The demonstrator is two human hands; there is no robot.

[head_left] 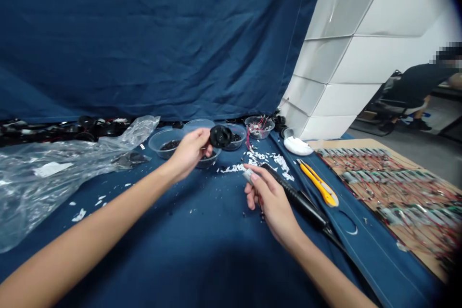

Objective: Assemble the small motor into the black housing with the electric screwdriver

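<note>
Between the thumb and fingers of my left hand point(191, 153) is a round black plastic part point(220, 136), raised over the clear bowls. My right hand point(269, 196) pinches a small light-grey piece point(248, 175), whose exact kind I cannot make out. Just beyond the right fingers, small white strips point(255, 158) lie scattered on the blue cloth point(202, 240). A black corded handheld tool point(301, 200) rests close to the right hand's outer side. Clear plastic bowls point(159, 143) of small dark pieces stand behind and below the left hand, which partly hides them.
A yellow utility knife point(318, 184) lies right of the tool. Rows of grey parts with red wires fill a brown board point(364, 144) at right. Clear plastic bags point(79, 163) spread at left. White boxes point(335, 57) are stacked behind; a person point(411, 86) sits beyond.
</note>
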